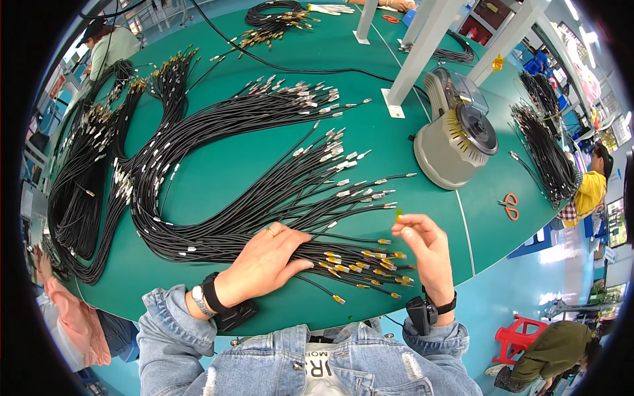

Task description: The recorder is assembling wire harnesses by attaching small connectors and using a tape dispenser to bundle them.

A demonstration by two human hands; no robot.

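The only lettering large enough to make out is on the person's white shirt [319, 375]: dark printed capitals in two rows, one bolder and larger than the other, showing in the opening of the blue denim jacket [267, 360], whose edges frame the print. Small white tags [316, 96] sit near the ends of the black cables [218, 113], with more of them along the bends at left; any print on these is too small to read.
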